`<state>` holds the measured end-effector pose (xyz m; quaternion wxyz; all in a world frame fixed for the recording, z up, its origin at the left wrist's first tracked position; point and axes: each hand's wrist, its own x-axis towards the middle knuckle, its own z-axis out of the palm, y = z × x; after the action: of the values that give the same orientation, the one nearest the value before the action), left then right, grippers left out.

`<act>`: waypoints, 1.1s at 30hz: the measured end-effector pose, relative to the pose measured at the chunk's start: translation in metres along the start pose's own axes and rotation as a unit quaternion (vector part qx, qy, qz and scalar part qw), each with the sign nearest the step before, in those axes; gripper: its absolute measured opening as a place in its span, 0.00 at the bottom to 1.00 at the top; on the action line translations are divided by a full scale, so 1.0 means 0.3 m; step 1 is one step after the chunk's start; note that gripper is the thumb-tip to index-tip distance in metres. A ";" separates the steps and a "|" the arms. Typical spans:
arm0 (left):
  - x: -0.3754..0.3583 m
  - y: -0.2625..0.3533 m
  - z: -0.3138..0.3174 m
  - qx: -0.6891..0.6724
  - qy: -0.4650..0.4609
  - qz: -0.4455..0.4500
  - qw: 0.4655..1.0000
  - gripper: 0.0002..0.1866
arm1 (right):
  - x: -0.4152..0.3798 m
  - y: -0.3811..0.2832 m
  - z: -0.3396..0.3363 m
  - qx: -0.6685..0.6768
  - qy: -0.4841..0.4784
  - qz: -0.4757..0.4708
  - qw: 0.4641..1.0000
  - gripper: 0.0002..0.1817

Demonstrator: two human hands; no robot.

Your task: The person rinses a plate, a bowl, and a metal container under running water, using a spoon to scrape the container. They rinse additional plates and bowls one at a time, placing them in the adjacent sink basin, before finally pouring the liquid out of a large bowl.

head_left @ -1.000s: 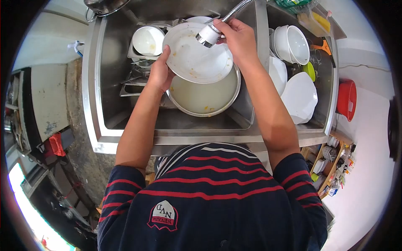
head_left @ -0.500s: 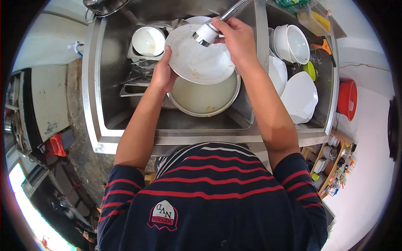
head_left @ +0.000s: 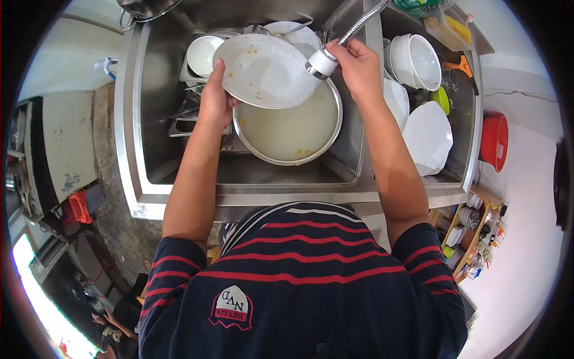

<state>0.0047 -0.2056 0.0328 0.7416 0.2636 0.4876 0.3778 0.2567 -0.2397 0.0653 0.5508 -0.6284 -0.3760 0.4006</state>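
My left hand (head_left: 214, 99) is closed on the left rim of a white plate (head_left: 269, 72), thumb on top. Bits of yellow-orange food cling to the plate, which is tilted above a round metal basin (head_left: 287, 162) of cloudy water. In my right hand (head_left: 362, 69) is a white and chrome faucet head (head_left: 323, 63) on a flexible metal hose (head_left: 363, 21), held at the plate's right edge. Whether water flows from it I cannot make out. Behind the plate, another white plate (head_left: 299, 37) is partly hidden. A white bowl (head_left: 203, 55) sits to the left, on metal trays.
In the right-hand sink compartment are stacked white bowls (head_left: 423, 63), white plates (head_left: 427, 140), a green cup (head_left: 440, 100) and an orange-handled tool (head_left: 460, 66). A metal pot (head_left: 148, 8) stands at the back left. Another person's hand (head_left: 111, 318) shows at lower left.
The plate in my left hand has moved left and slightly up, uncovering more of the basin. My right hand has shifted right with the faucet head, which is now at the plate's edge.
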 end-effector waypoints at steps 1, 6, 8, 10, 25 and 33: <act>-0.008 0.009 -0.001 0.004 0.002 -0.003 1.000 0.30 | 0.006 0.017 -0.005 -0.008 0.012 -0.008 1.000 0.09; -0.033 0.044 0.001 -0.009 -0.003 -0.023 1.000 0.27 | 0.028 0.074 -0.020 -0.065 0.036 -0.025 0.997 0.10; -0.032 0.048 -0.007 -0.018 0.016 -0.039 0.999 0.27 | 0.031 0.080 -0.020 -0.065 0.041 -0.029 0.997 0.10; -0.001 0.027 -0.052 -0.011 -0.042 -0.057 0.997 0.30 | 0.033 0.079 -0.016 -0.111 0.031 -0.015 0.993 0.08; 0.005 -0.041 0.013 -0.047 -0.104 -0.136 0.984 0.30 | 0.056 0.060 0.079 -0.016 0.018 -0.019 1.000 0.12; 0.022 -0.077 -0.005 -0.038 -0.086 -0.089 0.992 0.29 | 0.045 0.121 0.077 0.049 0.022 0.022 0.998 0.13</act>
<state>0.0120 -0.2135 0.0114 0.8209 0.2225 0.4286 0.3048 0.2419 -0.2223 0.0263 0.5802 -0.6170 -0.3299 0.4170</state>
